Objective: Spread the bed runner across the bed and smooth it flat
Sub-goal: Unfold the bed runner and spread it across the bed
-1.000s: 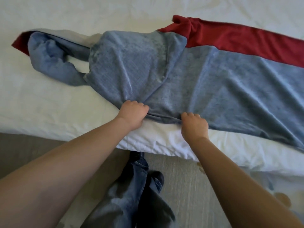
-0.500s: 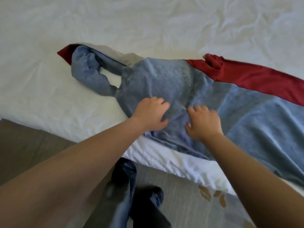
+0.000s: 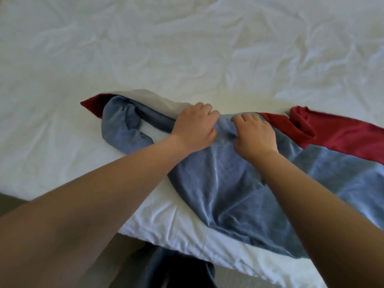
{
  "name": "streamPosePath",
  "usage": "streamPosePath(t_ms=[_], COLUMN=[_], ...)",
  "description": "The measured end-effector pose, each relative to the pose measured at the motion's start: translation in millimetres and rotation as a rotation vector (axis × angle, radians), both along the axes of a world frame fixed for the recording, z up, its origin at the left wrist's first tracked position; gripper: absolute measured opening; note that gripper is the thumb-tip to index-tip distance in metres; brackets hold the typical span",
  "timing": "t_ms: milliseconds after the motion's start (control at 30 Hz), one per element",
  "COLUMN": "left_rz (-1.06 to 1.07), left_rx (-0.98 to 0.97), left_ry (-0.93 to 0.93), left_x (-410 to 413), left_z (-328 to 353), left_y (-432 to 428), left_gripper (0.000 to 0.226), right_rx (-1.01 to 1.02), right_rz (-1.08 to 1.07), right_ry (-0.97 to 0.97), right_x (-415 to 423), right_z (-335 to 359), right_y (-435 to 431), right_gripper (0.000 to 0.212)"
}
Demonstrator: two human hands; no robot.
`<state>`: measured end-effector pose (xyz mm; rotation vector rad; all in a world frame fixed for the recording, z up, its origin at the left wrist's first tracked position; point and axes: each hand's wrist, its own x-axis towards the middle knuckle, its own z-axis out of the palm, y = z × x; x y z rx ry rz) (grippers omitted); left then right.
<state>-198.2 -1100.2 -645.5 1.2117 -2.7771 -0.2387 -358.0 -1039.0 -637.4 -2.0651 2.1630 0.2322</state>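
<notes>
Soft even daylight, slightly blurred, edges bowed.

Two bare forearms [image 3: 124,194] run in from the lower corners, ending in a bare left hand [image 3: 194,126] and right hand [image 3: 254,135]. Dark blue denim trousers [image 3: 166,267] show at bottom centre.

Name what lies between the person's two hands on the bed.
Only a narrow creased strip of the blue bed runner lies between the left hand and the right hand, as the head view shows.

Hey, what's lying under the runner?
The white sheet shows around the runner and through its twisted loop on the left. Anything else directly beneath the cloth is covered.
</notes>
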Motion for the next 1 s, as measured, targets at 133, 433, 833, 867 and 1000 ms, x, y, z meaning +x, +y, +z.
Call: streamPosePath(t_ms=[133, 433, 833, 867, 1000], left_rz=[-0.039, 0.079, -0.033, -0.012, -0.042], left_rx=[0.171, 0.511, 0.106, 0.095, 0.039], left_ry=[-0.105, -0.23, -0.33, -0.334, -0.405], left_x=[0, 2, -11, -11, -11], left_z=[-12, -38, -40, -40, -38], left_y=[-39, -74, -67, -67, -76], left_gripper=[0.039, 0.035, 0.016, 0.016, 0.014], right_rx=[0.056, 0.423, 0.068, 0.063, 0.063], right_rz=[-0.046, 0.016, 0.319, 0.327, 0.318], right_ry=[0.028, -0.045, 0.02, 0.016, -0.023], right_x=[-7, -19, -43, -44, -49], right_z=[-15, -38, -40, -40, -34], right_y=[-24, -57, -31, -30, -29], right_gripper=[0.052, 0.091, 0.039, 0.037, 0.032])
